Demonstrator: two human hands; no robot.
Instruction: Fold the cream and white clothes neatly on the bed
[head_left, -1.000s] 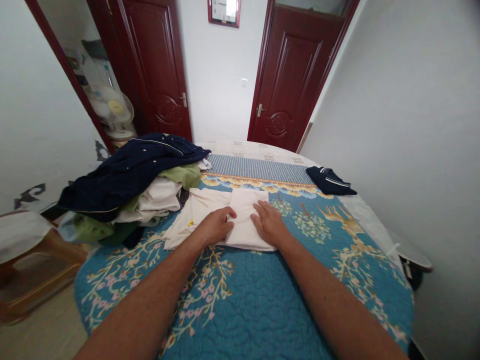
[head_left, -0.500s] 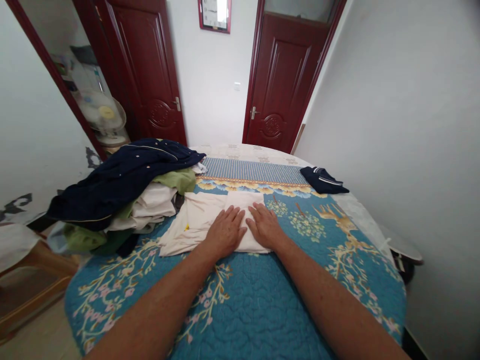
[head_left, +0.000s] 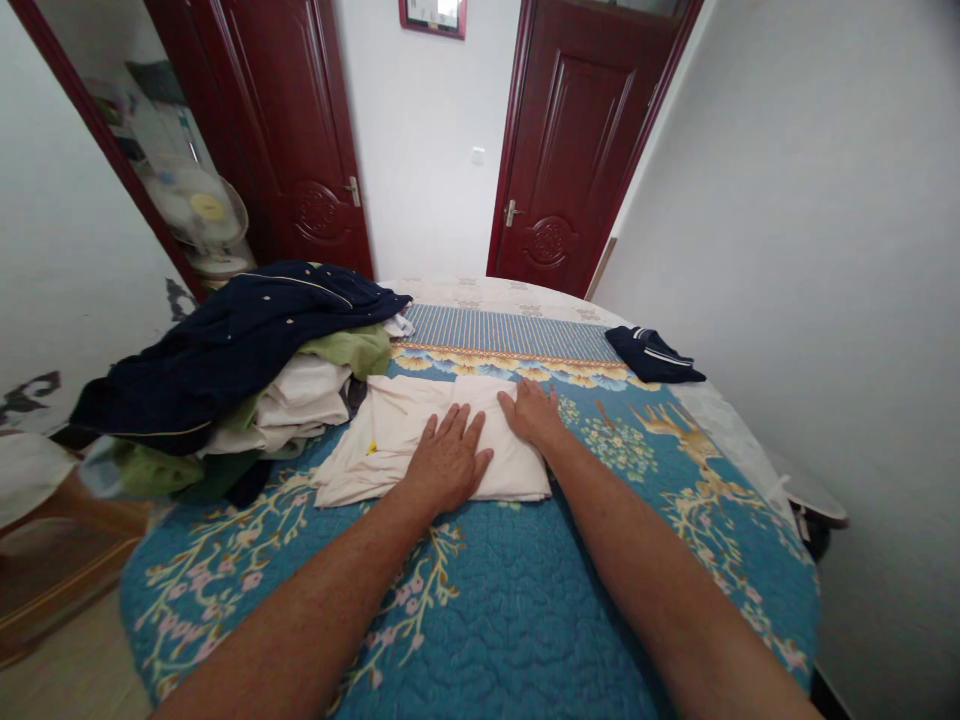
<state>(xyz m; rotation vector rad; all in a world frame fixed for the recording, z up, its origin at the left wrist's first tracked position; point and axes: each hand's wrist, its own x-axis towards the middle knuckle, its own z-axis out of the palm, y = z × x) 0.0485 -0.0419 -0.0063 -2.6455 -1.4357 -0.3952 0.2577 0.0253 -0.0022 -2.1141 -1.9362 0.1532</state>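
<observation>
1. The left hand point(head_left: 446, 455) lies palm down on a cream garment point(head_left: 405, 415), fingers spread wide and gripping nothing.
2. The right hand point(head_left: 534, 410) rests at the garment's far right corner, its thumb set wide of the fingers.
3. The cream garment lies flat in front of the person, folded into a rough rectangle; its right part is smoother, while the left part shows creases and a small yellow mark point(head_left: 372, 448).
4. Under it, a teal quilted cover point(head_left: 495, 600) with floral branches is spread over the rounded counter point(head_left: 480, 290).
5. Just left of the garment is a heap of loose clothes point(head_left: 304, 395), cream and green, topped by a dark navy garment point(head_left: 225, 345) with pale dots.
6. Near the counter's far right edge, well apart from both hands, sits a folded navy garment point(head_left: 656, 360) with white stripes.
</observation>
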